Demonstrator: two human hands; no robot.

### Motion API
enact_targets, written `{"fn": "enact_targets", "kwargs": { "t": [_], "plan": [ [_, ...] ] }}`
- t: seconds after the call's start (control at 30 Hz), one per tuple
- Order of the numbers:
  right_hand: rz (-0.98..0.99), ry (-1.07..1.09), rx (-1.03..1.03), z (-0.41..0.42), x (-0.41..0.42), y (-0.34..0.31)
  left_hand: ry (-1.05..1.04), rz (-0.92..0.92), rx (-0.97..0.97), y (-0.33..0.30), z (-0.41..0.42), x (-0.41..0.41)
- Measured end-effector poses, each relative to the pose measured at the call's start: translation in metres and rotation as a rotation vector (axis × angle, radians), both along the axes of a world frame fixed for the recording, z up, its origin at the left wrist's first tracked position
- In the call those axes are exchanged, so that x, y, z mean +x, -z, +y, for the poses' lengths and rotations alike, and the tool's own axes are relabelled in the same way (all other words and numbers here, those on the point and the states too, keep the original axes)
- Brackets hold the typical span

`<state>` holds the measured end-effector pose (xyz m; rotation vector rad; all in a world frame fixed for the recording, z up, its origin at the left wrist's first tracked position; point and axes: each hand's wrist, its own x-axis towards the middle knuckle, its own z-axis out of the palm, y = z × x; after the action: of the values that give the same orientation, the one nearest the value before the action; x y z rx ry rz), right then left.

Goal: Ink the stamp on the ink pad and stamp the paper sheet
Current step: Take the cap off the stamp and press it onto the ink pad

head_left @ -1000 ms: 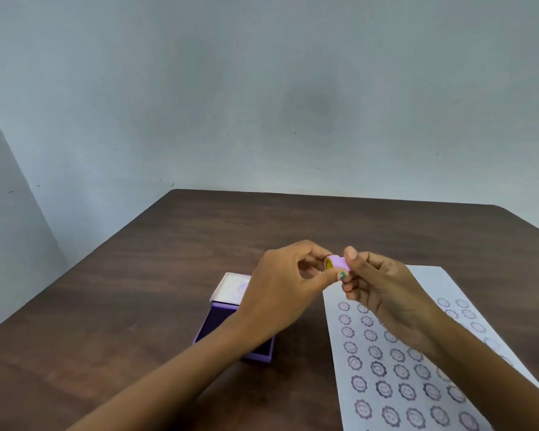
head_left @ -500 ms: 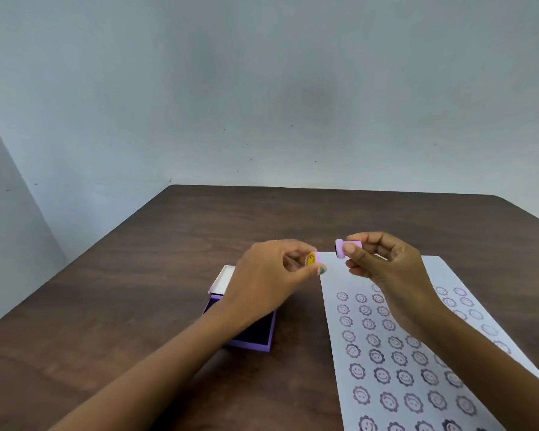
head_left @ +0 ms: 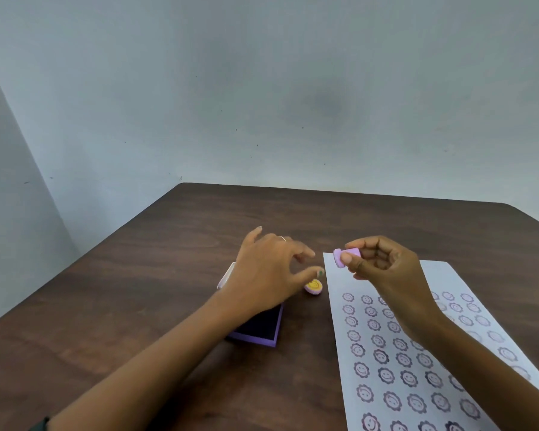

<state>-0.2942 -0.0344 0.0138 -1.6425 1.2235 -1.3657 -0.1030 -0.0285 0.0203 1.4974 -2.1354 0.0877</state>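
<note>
My right hand [head_left: 383,269] pinches a small lilac stamp [head_left: 344,256] above the top left corner of the white paper sheet [head_left: 395,353], which bears several rows of purple smiley-flower prints. The stamp's cap [head_left: 313,286], lilac with a yellow smiley top, lies on the table just under my left hand's thumb. My left hand [head_left: 268,275] hovers over it with fingers spread, holding nothing. The open purple ink pad [head_left: 259,332] with its dark pad lies beneath my left wrist, partly hidden; its lid [head_left: 226,275] stands open behind it.
A dark brown wooden table [head_left: 137,290] carries everything, with pale walls behind and to the left. Its far edge and rounded corners are in view.
The cap came off the stamp in my left hand, went down onto the table and was let go. My right hand kept the stamp body and moved slightly right.
</note>
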Motion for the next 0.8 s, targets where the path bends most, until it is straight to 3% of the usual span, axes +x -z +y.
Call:
{"fn": "enact_targets", "kwargs": {
  "t": [0.1,0.27,0.5,0.8],
  "plan": [
    [0.071,0.006,-0.016,0.001,0.001,0.0,0.099,0.135,0.006,-0.01,0.001,0.02],
    [0.076,-0.053,-0.061,0.004,0.005,0.001,0.134,0.335,0.214,-0.006,0.018,0.071],
    [0.113,-0.118,-0.096,0.014,0.018,0.007,0.088,0.293,0.488,0.01,0.052,0.128],
    [0.298,-0.294,-0.183,0.038,0.059,-0.003,0.109,0.16,0.565,0.013,0.055,0.129]
  ]
}}
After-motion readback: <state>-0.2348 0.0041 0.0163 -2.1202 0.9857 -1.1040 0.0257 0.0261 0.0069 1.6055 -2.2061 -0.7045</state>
